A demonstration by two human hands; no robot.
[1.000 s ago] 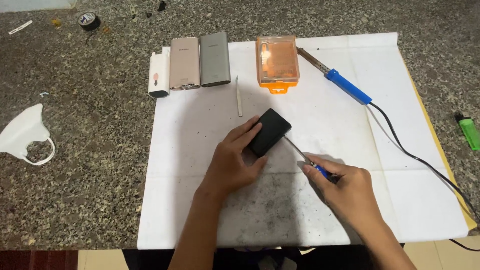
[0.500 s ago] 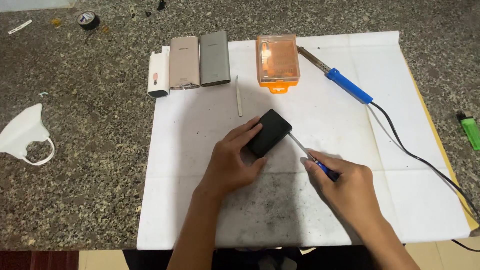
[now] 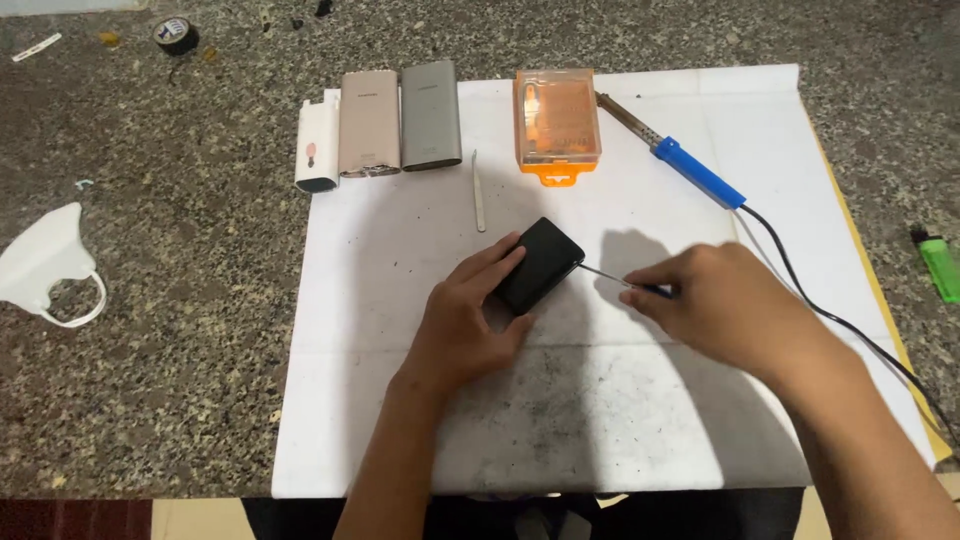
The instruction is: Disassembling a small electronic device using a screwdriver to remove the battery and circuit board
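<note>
The left hand (image 3: 462, 325) is closed around a small black device (image 3: 540, 264) and holds it down on the white sheet (image 3: 400, 260), near the middle. The right hand (image 3: 715, 305) pinches a thin screwdriver (image 3: 612, 278) — its metal tip touches the device's right edge. Behind lie a tweezer (image 3: 478, 190), an orange case (image 3: 557, 122) and a blue soldering iron (image 3: 680, 165).

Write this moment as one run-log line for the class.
left hand: holds small black rectangular device on white paper sheet | right hand: grips thin metal screwdriver, tip at device's edge
</note>
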